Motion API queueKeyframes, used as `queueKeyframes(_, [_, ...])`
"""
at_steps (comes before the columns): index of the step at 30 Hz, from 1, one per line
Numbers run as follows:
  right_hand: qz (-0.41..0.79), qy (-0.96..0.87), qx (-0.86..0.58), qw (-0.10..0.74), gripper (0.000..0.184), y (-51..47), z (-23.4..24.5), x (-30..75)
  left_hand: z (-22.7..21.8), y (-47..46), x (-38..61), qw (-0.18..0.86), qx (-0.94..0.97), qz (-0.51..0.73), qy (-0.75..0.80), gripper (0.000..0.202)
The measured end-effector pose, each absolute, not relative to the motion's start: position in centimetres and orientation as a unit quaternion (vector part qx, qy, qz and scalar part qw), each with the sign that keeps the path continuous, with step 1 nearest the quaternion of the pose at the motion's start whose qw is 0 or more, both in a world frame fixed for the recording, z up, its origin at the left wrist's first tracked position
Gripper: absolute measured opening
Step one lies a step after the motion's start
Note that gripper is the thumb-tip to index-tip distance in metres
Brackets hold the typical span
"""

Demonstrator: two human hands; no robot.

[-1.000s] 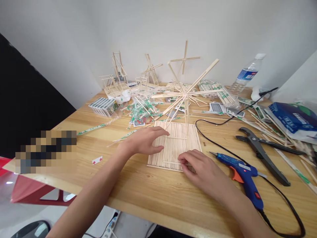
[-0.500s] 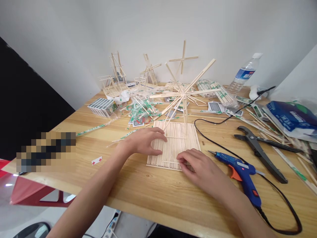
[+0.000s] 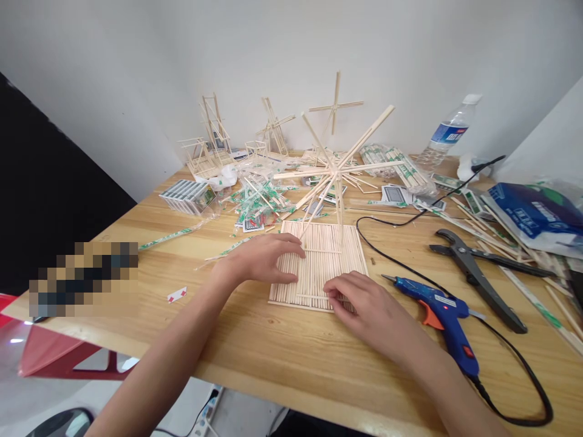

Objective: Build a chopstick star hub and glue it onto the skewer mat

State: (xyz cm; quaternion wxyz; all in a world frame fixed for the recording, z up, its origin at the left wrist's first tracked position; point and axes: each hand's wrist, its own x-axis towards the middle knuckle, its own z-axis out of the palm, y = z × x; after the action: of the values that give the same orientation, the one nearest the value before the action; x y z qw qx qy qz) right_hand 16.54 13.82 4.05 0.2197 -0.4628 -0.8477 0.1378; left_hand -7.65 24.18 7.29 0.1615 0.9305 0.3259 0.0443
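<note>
A square mat of glued wooden sticks point(image 3: 328, 258) lies flat on the wooden table point(image 3: 291, 352). From it rises a thin post carrying a star-shaped wheel of sticks point(image 3: 336, 173). My left hand point(image 3: 264, 258) lies flat on the mat's left part, fingers stretched out over the sticks. My right hand point(image 3: 364, 303) rests on the mat's front right corner, fingertips pressed together on a thin cross stick point(image 3: 314, 297) glued near the front edge.
A blue glue gun point(image 3: 444, 315) with a black cord lies right of the mat, black cutters point(image 3: 478, 279) beyond it. Stick models point(image 3: 214, 136), wrappers point(image 3: 257, 200), a card stack point(image 3: 186, 195), a water bottle point(image 3: 449, 136) and a blue bag point(image 3: 537, 215) crowd the back.
Both hands have stayed on the mat; only the view has shifted slightly.
</note>
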Motion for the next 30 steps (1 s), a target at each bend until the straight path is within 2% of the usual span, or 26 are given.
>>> queueKeyframes(16, [0.134,-0.848,-0.46,0.227,0.016,13.7,4.39,16.48,7.21,24.28,-7.75,0.142,0.938,0.063,0.31,0.036])
queueKeyframes(20, [0.142,-0.847,-0.463,0.219,0.016,13.7,4.4,16.48,7.46,24.14,-7.62,0.15,0.935,0.056,0.318,0.038])
queueKeyframes(26, [0.139,-0.845,-0.468,0.218,0.016,13.69,4.36,16.47,7.49,23.96,-7.6,0.15,0.921,0.044,0.356,0.061])
queueKeyframes(30, [0.133,-0.848,-0.464,0.22,0.015,13.63,4.29,16.47,7.55,24.04,-7.55,0.154,0.931,0.045,0.328,0.057])
